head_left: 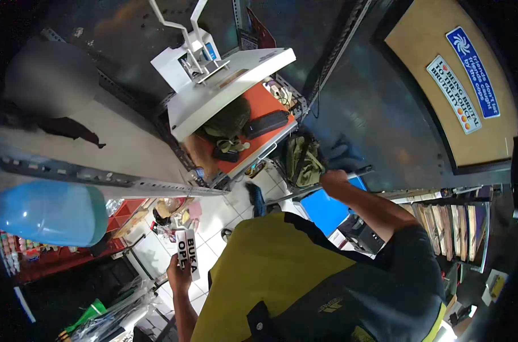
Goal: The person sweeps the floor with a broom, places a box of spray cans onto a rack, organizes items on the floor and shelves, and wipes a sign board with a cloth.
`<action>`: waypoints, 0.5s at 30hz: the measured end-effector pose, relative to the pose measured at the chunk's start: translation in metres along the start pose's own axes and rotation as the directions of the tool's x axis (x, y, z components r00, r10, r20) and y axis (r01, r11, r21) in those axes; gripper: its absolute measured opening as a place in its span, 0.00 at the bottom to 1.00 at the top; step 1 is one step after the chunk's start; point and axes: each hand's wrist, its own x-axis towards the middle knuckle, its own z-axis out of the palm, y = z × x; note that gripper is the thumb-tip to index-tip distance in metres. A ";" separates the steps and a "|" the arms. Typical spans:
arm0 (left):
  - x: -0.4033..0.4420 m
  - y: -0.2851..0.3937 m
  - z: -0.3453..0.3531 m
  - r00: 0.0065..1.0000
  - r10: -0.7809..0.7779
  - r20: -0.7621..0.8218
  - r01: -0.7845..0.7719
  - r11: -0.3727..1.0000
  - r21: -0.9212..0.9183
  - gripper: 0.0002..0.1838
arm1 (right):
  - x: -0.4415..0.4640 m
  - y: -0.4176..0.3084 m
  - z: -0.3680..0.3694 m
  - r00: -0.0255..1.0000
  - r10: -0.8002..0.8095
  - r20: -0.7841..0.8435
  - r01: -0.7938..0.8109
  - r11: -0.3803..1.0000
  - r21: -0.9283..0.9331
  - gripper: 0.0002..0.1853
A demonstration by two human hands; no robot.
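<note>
My left hand (179,275) grips the lower part of a white sign (187,251) with black lettering, held low at the left of my body. My right hand (334,183) is stretched out to the right, closed around a thin metal bar (358,172); its fingertips are largely hidden. Just left of that hand lies a green camouflage bag (304,161), and a blue panel (324,210) shows below it.
A white heat press (230,85) stands over an orange surface (236,157) with dark cases. A blue water bottle (48,214) hangs at the left. Metal shelf posts frame the space; files (449,228) fill a right shelf.
</note>
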 end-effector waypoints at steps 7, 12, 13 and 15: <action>-0.070 -0.008 0.022 0.991 -0.060 -0.123 0.058 0.998 -0.015 0.12 | 0.069 0.012 -0.006 0.955 -0.234 -0.181 0.184 0.949 -0.256 0.06; -0.095 0.015 0.018 0.975 -0.124 -0.184 0.124 0.992 -0.011 0.11 | 0.105 0.030 0.027 0.909 -0.284 -0.306 0.158 0.912 -0.378 0.07; -0.097 0.015 0.020 0.975 -0.108 -0.194 0.106 0.994 -0.018 0.11 | 0.111 0.031 0.029 0.958 -0.196 -0.211 0.107 0.922 -0.372 0.08; -0.099 0.014 0.024 0.969 -0.116 -0.219 0.112 0.993 -0.033 0.11 | 0.113 0.034 0.033 0.987 -0.110 -0.118 0.058 0.924 -0.378 0.08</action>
